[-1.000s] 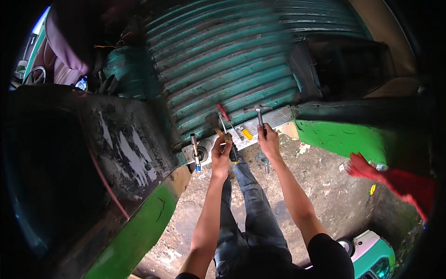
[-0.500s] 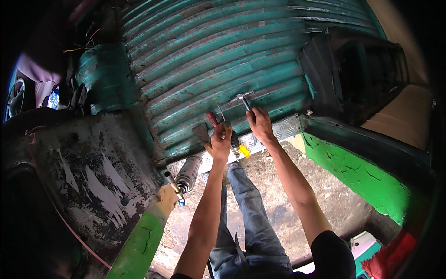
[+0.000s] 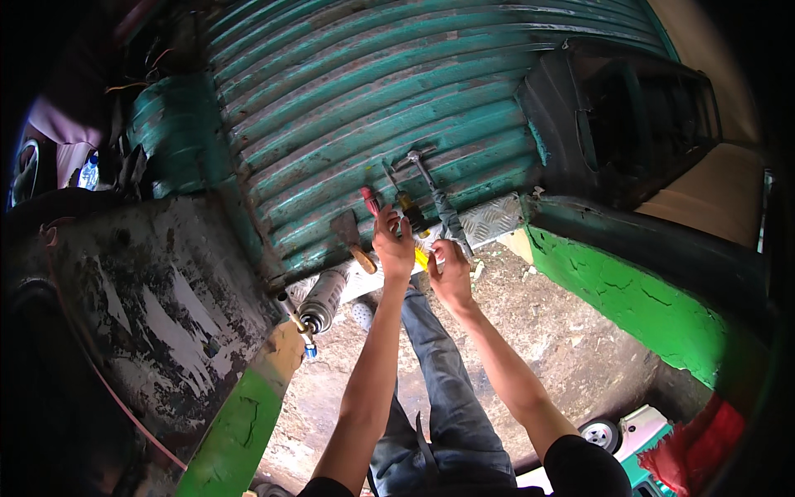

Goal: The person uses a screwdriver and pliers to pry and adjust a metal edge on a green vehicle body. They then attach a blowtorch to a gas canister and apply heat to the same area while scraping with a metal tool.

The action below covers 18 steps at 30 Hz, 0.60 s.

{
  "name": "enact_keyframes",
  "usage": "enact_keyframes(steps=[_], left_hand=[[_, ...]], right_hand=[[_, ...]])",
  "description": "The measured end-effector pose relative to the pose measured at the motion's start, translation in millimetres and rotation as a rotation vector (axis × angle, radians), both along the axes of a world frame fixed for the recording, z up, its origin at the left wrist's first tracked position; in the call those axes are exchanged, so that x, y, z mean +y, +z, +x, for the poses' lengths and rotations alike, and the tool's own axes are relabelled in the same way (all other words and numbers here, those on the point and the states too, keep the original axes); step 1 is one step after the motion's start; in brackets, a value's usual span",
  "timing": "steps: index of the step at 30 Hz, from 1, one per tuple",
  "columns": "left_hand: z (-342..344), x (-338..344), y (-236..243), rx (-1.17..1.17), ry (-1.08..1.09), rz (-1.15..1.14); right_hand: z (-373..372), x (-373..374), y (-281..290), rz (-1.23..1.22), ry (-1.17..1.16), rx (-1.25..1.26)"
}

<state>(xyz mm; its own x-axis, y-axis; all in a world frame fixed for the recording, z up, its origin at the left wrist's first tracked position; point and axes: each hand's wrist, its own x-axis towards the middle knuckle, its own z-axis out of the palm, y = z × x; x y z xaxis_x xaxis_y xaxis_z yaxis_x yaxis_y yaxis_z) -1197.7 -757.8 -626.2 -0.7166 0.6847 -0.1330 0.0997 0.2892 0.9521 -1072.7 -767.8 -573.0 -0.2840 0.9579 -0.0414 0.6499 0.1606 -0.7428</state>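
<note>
- The left hand (image 3: 392, 243) is raised over the edge of the ribbed floor (image 3: 331, 124), fingers bent and loosely grouped; whether it pinches anything I cannot tell.
- The right hand (image 3: 450, 275) sits just to the right and nearer the body, thumb and fingers curled inward, not balled into a fist.
- The yellow object (image 3: 421, 259) lies between the two hands, right at the right hand's fingertips; whether they grip it or only touch it, the view does not settle.
- Just beyond the left hand's fingers is a screwdriver (image 3: 409, 209) with a black and yellow handle, its shaft pointing away from the body.
- A red handle (image 3: 369, 199) shows beyond the left hand, slightly to its left.
- Left of the left hand, well within reach, lies a scraper (image 3: 362, 258), its wooden handle toward the body and its dark blade on the ribs.
- Beyond the right hand lies a hammer (image 3: 424, 172), free of both hands, head farthest away and wrapped handle running back toward the metal strip (image 3: 490, 219).
- Farther left of the left hand and nearer the body, a spray can (image 3: 325, 298) lies on its side, beside a torch nozzle (image 3: 296, 313) with a blue knob (image 3: 310, 350).
- Well right of the right hand runs a green sill (image 3: 617, 298) with cracked paint.
</note>
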Motion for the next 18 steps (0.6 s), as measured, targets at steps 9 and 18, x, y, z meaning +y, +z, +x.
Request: enact_keyframes(steps=[9,18], left_hand=[[-0.5,-123.8,69.9,-0.324,0.095,0.033],[-22.8,-200.8,67.8,-0.512,0.207,0.007]], right_hand=[[-22.2,-11.3,-32.2,0.018,0.098,-0.155],[-35.8,-28.1,-14.1,0.032,0.013,-0.009]])
